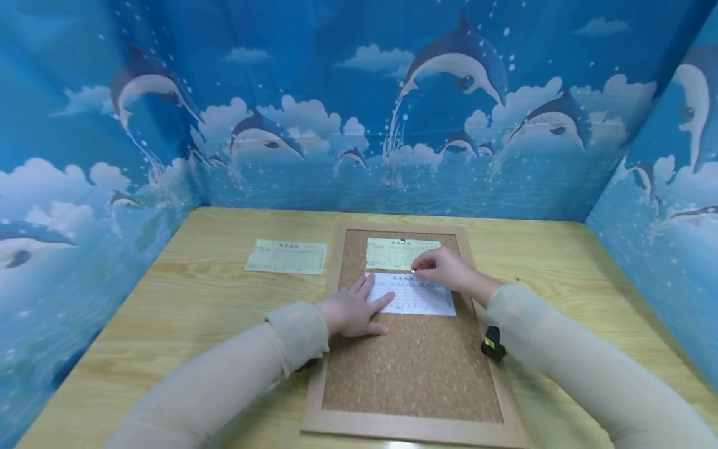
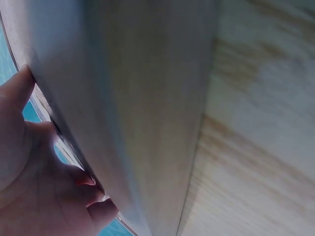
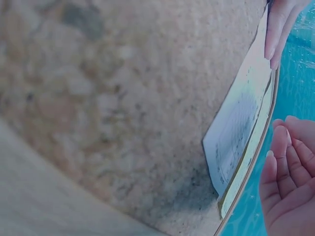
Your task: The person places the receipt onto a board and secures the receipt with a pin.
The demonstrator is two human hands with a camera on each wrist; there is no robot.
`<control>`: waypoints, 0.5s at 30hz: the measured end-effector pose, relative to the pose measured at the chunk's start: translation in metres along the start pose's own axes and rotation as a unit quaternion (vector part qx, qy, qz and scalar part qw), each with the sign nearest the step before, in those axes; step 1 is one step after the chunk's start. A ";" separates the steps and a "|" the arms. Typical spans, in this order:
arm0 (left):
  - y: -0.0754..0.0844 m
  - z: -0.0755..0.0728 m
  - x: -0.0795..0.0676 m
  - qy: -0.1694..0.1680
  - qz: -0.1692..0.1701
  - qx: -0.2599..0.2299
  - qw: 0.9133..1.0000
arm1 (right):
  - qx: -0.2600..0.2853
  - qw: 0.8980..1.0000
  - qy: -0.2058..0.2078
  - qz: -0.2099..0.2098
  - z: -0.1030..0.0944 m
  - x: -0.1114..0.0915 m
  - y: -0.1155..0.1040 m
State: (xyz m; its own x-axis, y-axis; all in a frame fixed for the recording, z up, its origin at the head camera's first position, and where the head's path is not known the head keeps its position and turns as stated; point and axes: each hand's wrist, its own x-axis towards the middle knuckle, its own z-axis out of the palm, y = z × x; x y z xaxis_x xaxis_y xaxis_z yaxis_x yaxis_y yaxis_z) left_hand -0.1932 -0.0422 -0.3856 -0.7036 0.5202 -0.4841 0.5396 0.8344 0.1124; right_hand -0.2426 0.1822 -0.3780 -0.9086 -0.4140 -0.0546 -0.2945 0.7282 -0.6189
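A white printed slip (image 1: 417, 302) lies on the cork board (image 1: 412, 368), just below a pale yellow slip (image 1: 387, 254) that has a small pushpin (image 1: 402, 241) at its top edge. My left hand (image 1: 352, 308) rests with spread fingers on the white slip's left side and the cork. At the white slip's top edge, my right hand (image 1: 445, 269) pinches a tiny shiny pushpin (image 1: 413, 270) between thumb and fingertips. In the right wrist view the fingertips of the right hand (image 3: 290, 172) meet, and the pin is hidden there.
Another pale yellow slip (image 1: 287, 257) lies on the wooden table (image 1: 196, 299), left of the board's wooden frame (image 1: 404, 427). A tiny dark object (image 1: 517, 279) sits on the table to the right. Blue dolphin-print curtains (image 1: 336, 156) enclose the back and sides.
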 end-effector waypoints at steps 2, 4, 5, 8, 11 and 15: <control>0.000 0.000 -0.001 -0.003 -0.002 0.001 1.000 | 0.001 1.000 -0.005 0.000 0.000 0.000 -0.001; 0.000 0.000 -0.001 -0.005 -0.003 -0.001 1.000 | 0.003 1.000 -0.009 0.002 -0.001 0.001 -0.002; -0.001 0.001 -0.001 -0.004 -0.003 -0.002 1.000 | 0.005 1.000 -0.010 0.003 -0.001 0.001 -0.003; -0.001 0.001 0.001 -0.002 -0.003 -0.002 1.000 | 0.008 1.000 -0.012 0.000 -0.002 0.001 -0.004; -0.002 0.001 0.001 -0.001 -0.004 -0.002 1.000 | 0.004 1.000 -0.018 -0.008 -0.002 0.003 -0.003; -0.002 0.000 0.002 -0.002 -0.004 0.002 1.000 | -0.008 1.000 -0.026 -0.012 -0.001 0.005 -0.002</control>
State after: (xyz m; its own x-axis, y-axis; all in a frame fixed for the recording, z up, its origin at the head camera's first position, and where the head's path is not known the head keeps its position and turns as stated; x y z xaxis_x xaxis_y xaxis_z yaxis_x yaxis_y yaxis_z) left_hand -0.1955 -0.0431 -0.3866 -0.7068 0.5121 -0.4881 0.5353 0.8382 0.1043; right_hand -0.2469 0.1792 -0.3765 -0.8845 -0.4595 -0.0806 -0.3215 0.7257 -0.6083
